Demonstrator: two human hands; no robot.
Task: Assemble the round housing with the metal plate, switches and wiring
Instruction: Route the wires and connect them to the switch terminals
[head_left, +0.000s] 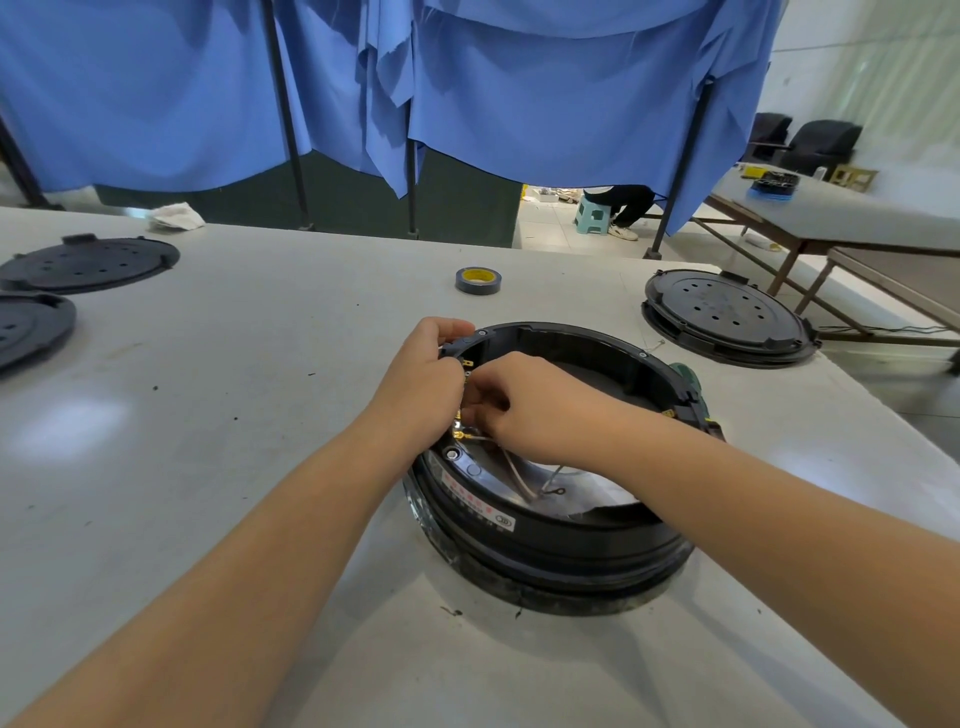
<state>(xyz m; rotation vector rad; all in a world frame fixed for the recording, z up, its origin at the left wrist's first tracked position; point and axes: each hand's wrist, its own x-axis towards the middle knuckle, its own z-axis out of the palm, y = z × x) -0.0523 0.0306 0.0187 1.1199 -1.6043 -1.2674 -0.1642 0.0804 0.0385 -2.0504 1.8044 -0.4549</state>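
The round black housing (561, 540) stands on the white table (234, 415), centre right. A shiny metal plate (597, 491) lies inside it, with white wires (519, 475) ending in a ring terminal. Brass switch terminals (460, 434) sit along the housing's left inner wall. My left hand (423, 374) grips the housing's left rim at the switch. My right hand (524, 402) reaches inside with curled fingers and pinches a wire end at those terminals. A green part (685, 376) sticks out at the right rim.
A roll of grey tape with a yellow core (478, 280) lies behind the housing. Black round covers lie at the right (727, 317) and far left (88, 264). Blue curtains hang behind the table; a second table stands at the right.
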